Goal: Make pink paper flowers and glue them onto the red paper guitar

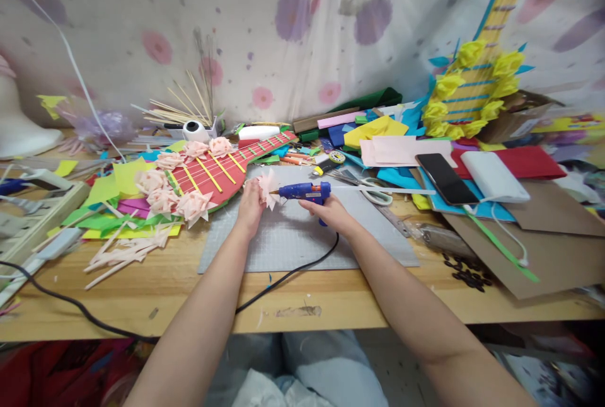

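My left hand (249,205) is closed on a small pale pink paper flower (267,188), held just above the grey cutting mat (302,240). My right hand (328,210) grips a blue hot glue gun (305,191). The gun's nozzle points left and touches the flower. Its black cord (293,271) trails back over the mat and off the table edge. To the left lies a red paper guitar (215,174) with yellow frets and several pink flowers around its body.
Coloured paper scraps and pink strips (123,249) cover the left of the wooden table (302,306). Scissors (373,191), a black phone (447,178), a white power bank (494,175) and brown cardboard (543,249) lie right. A yellow-flowered guitar (477,89) leans at the back right.
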Available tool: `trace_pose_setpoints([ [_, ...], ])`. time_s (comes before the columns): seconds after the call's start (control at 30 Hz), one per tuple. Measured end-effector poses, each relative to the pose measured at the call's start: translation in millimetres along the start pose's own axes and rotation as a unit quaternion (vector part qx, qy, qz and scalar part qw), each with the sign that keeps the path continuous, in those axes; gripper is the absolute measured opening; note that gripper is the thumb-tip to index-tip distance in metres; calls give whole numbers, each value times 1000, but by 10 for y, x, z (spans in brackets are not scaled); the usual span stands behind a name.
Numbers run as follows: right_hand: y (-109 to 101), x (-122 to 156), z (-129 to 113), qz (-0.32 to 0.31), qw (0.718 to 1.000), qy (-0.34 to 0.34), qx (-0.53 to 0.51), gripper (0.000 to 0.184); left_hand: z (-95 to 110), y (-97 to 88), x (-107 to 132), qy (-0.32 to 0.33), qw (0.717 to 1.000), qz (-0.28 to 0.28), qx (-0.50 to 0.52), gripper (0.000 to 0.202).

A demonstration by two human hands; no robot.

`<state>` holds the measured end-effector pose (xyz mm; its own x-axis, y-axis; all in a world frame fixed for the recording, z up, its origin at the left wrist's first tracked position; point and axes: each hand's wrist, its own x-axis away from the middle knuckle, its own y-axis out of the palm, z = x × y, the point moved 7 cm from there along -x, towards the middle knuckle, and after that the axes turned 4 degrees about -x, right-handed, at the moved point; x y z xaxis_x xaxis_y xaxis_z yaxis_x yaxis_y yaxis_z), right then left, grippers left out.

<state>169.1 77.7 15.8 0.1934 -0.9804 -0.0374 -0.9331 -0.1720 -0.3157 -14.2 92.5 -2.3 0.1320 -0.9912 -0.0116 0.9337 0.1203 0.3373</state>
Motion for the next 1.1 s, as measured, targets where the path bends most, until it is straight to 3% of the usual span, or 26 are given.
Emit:
trace_pose_setpoints([
  [0.57,-82,-29,10,46,999,24,3,40,-5,17,26,-16,1000,12,1,27],
  [1.1,-35,4,-44,12,1000,-12,11,35,42,-8,8,0,997,23,73,27],
])
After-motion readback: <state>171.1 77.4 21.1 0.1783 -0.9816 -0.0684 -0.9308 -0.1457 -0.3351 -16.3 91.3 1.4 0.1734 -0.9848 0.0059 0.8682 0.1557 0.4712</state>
